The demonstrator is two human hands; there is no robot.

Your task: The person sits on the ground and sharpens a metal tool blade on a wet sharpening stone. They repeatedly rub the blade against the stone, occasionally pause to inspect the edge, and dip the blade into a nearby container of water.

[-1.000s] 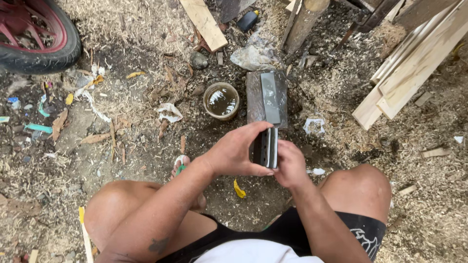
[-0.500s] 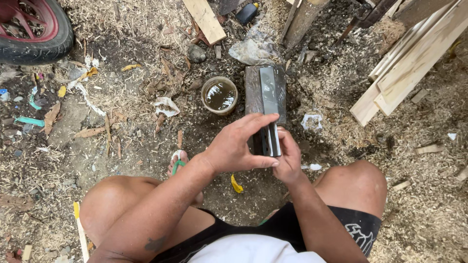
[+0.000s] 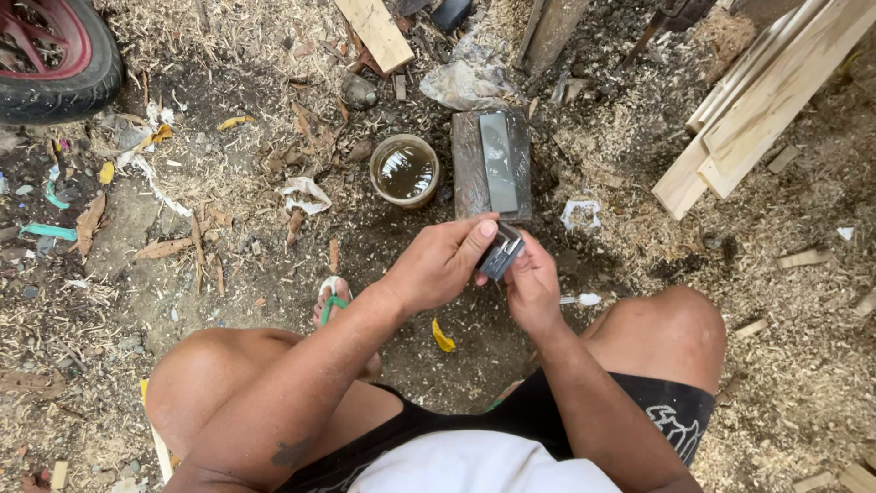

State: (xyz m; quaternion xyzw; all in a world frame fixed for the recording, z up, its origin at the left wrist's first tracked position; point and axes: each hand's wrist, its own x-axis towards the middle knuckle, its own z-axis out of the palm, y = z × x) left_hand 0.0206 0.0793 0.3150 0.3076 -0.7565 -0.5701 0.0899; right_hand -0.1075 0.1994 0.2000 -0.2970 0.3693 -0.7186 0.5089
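I squat over sawdust-covered ground. Both hands hold a flat dark metal blade (image 3: 502,254) just in front of my knees. My left hand (image 3: 444,263) wraps over its top with fingers curled around it. My right hand (image 3: 531,285) grips it from below and to the right. Right beyond the blade lies a grey sharpening stone (image 3: 498,162) set in a dark wooden block (image 3: 466,169). A small round cup of murky water (image 3: 404,170) stands to the left of the block.
A tyre with a red rim (image 3: 55,59) lies at top left. Pale planks (image 3: 766,100) lean at the right, a short board (image 3: 376,32) lies at the top. A crumpled plastic bag (image 3: 465,82), leaves and scraps litter the ground.
The blade has turned from upright to tilted in my hands. My view has shifted slightly, so the stone and cup sit a bit higher.
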